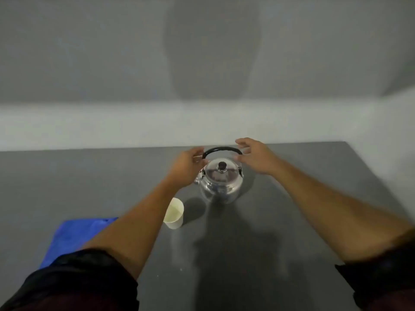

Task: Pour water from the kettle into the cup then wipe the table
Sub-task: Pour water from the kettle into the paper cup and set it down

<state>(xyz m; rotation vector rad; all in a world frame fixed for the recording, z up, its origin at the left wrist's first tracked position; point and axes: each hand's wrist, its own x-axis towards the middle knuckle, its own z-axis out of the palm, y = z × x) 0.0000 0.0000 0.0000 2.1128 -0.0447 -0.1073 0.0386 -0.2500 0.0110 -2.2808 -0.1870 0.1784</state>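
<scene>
Polished steel makes up the kettle (221, 184), which stands upright on the dark grey counter (292, 221) toward its far edge, lid on, with a black arched handle (221, 149) raised over it; it will probably be stiff, smooth and slippery on the body, and of a weight that depends on how full it is, which cannot be seen through the metal; the handle looks the sound place to take it, at the top of the arch, with perhaps a second hand steadying the lid knob (222, 166) while tilting. Both hands hover at the handle's ends; the left hand (187, 164) has its grip loosely curled, fingers near or just touching the left end, though contact is too blurred to settle; the right hand (256, 157) has its grip released, fingers spread, holding nothing. Nearer, just left of the kettle, a white paper cup (174, 213) stands upright; it should be light and easy to tip or crush; whether it holds anything is unclear. A blue cloth (71, 236), soft and limp, lies at the near left, partly covered by the left forearm; the spout hides behind the left hand.
</scene>
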